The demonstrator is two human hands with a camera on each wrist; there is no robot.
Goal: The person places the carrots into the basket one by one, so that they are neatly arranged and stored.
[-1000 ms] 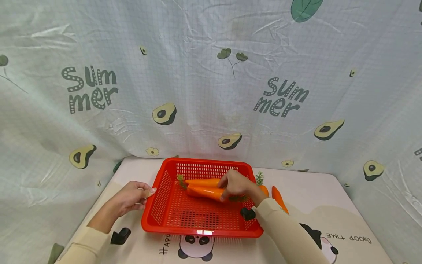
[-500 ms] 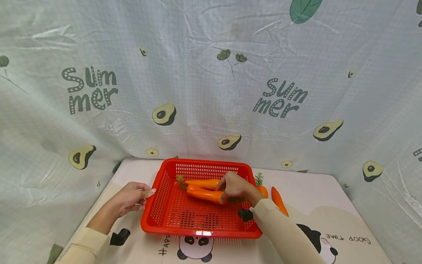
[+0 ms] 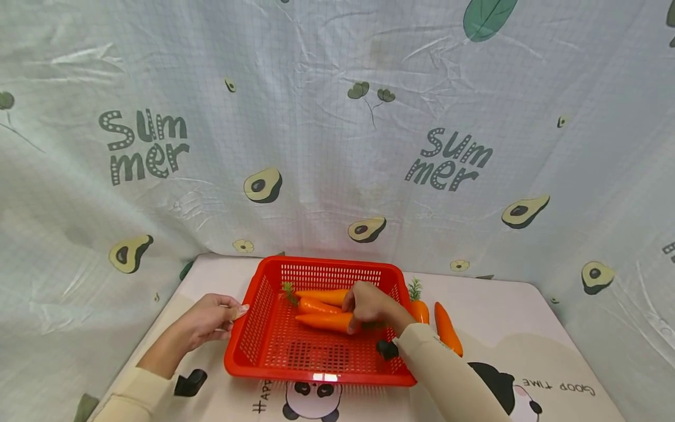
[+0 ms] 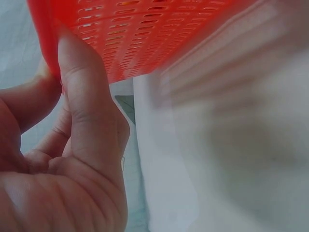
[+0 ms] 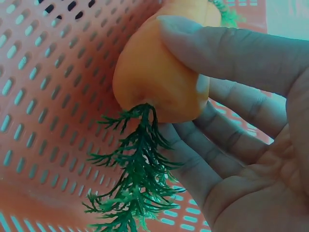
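A red perforated plastic basket (image 3: 321, 375) stands on the table. My left hand (image 3: 208, 319) pinches its left rim between thumb and fingers; the left wrist view shows the thumb (image 4: 89, 96) on the rim. Inside the basket, my right hand (image 3: 369, 308) grips the thick end of an orange carrot (image 3: 324, 322), whose tip points left. In the right wrist view this carrot (image 5: 154, 72) has a green leafy top (image 5: 137, 169) hanging from its end. Two more carrots lie just behind it: a middle carrot (image 3: 316, 306) and a back carrot (image 3: 321, 296), with green leaves (image 3: 288, 293) at the left.
To the right of the basket, a carrot with a green top (image 3: 419, 310) and another carrot (image 3: 447, 328) lie on the table (image 3: 490, 299). A patterned curtain (image 3: 316, 129) hangs behind and along both sides. Black devices sit on the wrists, the left one (image 3: 191, 383) near the table's front.
My right hand has shifted slightly toward me with its carrot, whose tip now shows apart from the middle carrot. The left hand keeps its hold on the rim.
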